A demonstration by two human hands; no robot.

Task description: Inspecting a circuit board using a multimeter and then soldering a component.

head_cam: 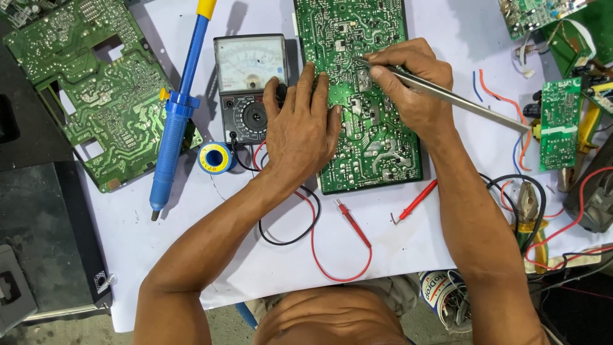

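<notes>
Both forearms reach up from the bottom edge toward a green circuit board (370, 128) lying solder-side up on white paper (128, 236) in the middle of the bench. Flat and released, the left hand (300, 128) presses its fingers onto the board's left edge. Pinched shut around a slim metal soldering iron (447, 96), the right hand (412, 83) sets the tip on a joint near the board's upper middle. Stiff, light and probably fragile at its fine traces, the board seems best held by its edges. Just left of it sits an analog multimeter (250, 83), with a solder spool (216, 158) and a blue desoldering pump (179, 108) beyond. Red probes (383, 214) lie below; pliers (529, 220) rest at right.
</notes>
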